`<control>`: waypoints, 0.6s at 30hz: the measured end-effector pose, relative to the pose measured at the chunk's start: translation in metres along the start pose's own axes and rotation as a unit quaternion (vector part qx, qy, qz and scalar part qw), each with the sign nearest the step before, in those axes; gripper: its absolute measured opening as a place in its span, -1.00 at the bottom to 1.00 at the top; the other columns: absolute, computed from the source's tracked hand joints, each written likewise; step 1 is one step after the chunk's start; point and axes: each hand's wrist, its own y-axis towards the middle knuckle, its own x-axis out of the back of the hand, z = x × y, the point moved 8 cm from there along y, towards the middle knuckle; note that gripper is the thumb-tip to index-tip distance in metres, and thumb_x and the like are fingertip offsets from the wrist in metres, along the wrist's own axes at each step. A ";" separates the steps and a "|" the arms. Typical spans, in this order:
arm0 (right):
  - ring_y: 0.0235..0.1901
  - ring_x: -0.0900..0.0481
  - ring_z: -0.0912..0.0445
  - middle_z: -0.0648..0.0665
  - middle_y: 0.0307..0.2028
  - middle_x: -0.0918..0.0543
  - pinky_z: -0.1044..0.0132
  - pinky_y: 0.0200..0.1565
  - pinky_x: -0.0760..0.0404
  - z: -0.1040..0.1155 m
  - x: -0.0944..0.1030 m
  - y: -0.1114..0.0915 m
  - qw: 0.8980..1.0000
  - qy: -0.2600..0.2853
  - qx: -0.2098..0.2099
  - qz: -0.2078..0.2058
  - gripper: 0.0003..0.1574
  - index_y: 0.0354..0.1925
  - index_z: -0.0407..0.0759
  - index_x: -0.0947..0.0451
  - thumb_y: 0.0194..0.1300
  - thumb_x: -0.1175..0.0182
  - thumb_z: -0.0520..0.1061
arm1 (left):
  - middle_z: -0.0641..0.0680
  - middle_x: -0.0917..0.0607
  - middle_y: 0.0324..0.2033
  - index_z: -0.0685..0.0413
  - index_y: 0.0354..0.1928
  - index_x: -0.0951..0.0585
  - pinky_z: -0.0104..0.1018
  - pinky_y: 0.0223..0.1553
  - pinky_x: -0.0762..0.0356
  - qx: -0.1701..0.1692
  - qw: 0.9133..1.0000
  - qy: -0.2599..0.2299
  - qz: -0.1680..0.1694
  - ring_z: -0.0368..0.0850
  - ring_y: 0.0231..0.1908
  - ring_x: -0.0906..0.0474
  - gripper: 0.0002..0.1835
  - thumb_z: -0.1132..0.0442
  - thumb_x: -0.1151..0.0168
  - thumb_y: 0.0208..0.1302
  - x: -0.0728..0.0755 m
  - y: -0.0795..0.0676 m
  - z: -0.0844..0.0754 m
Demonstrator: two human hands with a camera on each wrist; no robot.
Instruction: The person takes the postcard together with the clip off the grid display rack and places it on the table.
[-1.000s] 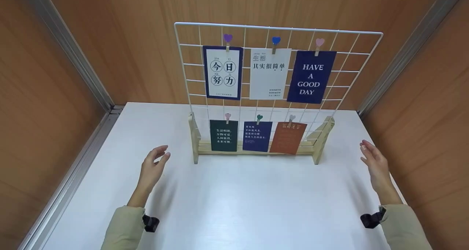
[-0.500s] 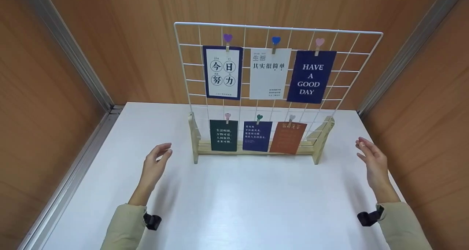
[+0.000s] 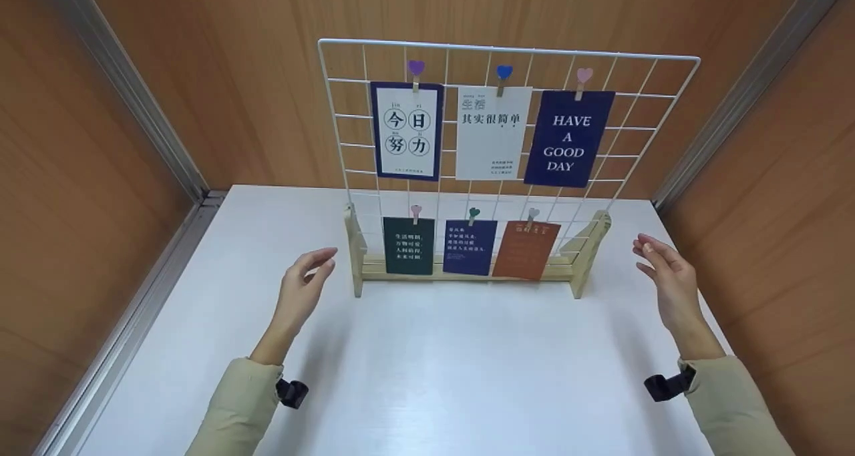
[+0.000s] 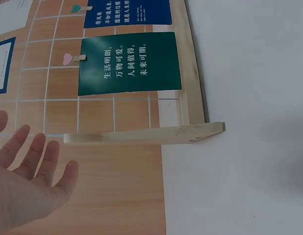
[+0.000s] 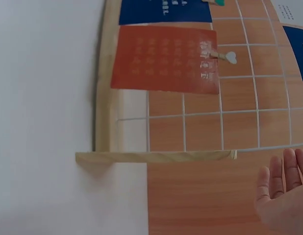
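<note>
A white wire grid rack (image 3: 507,45) stands in a wooden base (image 3: 467,278). Three larger cards hang along its upper part, among them a navy "HAVE A GOOD DAY" card (image 3: 569,139). Below them hang a green card (image 3: 409,246), a blue card (image 3: 469,248) and an orange card (image 3: 526,250). Small clothespins with hearts, such as a purple heart clothespin (image 3: 416,69), hold the cards. My left hand (image 3: 304,292) hovers left of the base, fingers relaxed and holding nothing. On the opposite side my right hand (image 3: 674,286) is also raised with relaxed fingers, nothing in it.
The rack is on a white table (image 3: 461,369) near the wooden back wall (image 3: 254,95). Wooden side walls with metal corner strips (image 3: 153,102) enclose the table left and right. Black wrist cameras, such as the left one (image 3: 292,393), sit at the sleeve cuffs.
Both hands have moved forward and inward, closer to the two ends of the rack. The rack and cards have stayed in place.
</note>
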 end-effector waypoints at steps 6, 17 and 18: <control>-0.08 -0.43 0.15 -0.04 -0.12 -0.53 0.48 -0.10 -0.40 0.009 -0.016 0.004 1.000 0.001 0.013 0.014 -0.63 0.00 -0.28 -0.44 0.25 -0.05 -0.14 | 0.14 -0.45 -0.02 0.24 0.03 -0.44 -0.15 0.01 -0.27 -0.022 1.000 0.005 -0.008 -0.03 0.01 -0.33 -0.68 0.22 0.03 0.30 -0.003 0.013 0.007; -0.11 -0.45 0.15 -0.08 -0.13 -0.53 0.45 -0.09 -0.40 0.018 -0.044 0.011 0.999 -0.012 0.015 0.037 -0.58 0.00 -0.36 -0.41 0.25 -0.06 -0.11 | 0.16 -0.46 -0.02 0.21 0.04 -0.41 -0.18 0.01 -0.29 -0.041 0.999 -0.003 -0.005 -0.07 0.00 -0.34 -0.69 0.27 0.01 0.28 -0.011 0.019 -0.005; -0.11 -0.45 0.15 -0.08 -0.14 -0.54 0.44 -0.09 -0.40 0.019 -0.047 0.011 0.999 -0.013 0.015 0.039 -0.56 0.01 -0.38 -0.40 0.25 -0.07 -0.11 | 0.16 -0.46 -0.01 0.20 0.05 -0.40 -0.18 0.01 -0.29 -0.041 0.999 -0.001 -0.004 -0.08 0.00 -0.34 -0.69 0.27 0.01 0.28 -0.012 0.019 -0.006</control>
